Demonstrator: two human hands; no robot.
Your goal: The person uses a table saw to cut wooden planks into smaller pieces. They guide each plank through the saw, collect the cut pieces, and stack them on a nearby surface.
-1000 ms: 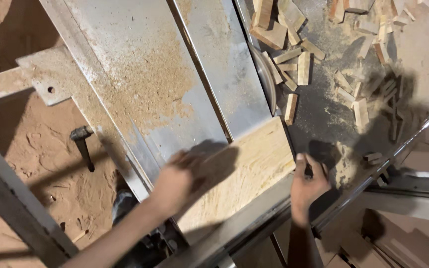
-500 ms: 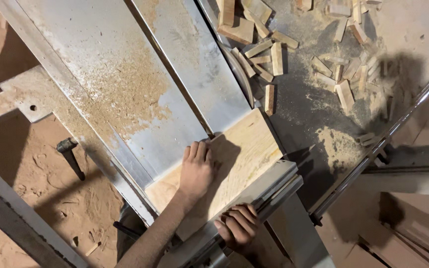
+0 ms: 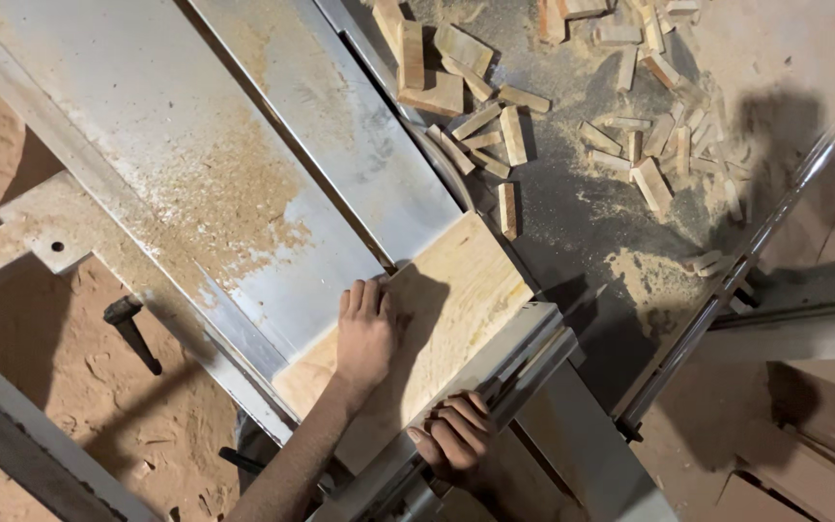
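A pale wooden board [image 3: 456, 300] lies flat on the metal saw table [image 3: 195, 145], against a metal fence rail [image 3: 524, 353] on its right. My left hand [image 3: 367, 333] rests palm down on the board's left edge, fingers together and pointing away from me. My right hand [image 3: 456, 435] curls its fingers around the near end of the fence rail. The curved edge of a saw blade [image 3: 442, 169] shows in the table slot just beyond the board's far end.
Several small wooden offcuts [image 3: 495, 126] and sawdust lie on the dark table section at upper right. A long metal rail [image 3: 756, 232] runs diagonally at right. The floor [image 3: 70, 387] at lower left is covered in sawdust, with a black handle [image 3: 130, 329] sticking out.
The right hand has moved from the dark table at the right onto the fence rail. The left hand has slid forward along the board, and the board sits nearer the blade.
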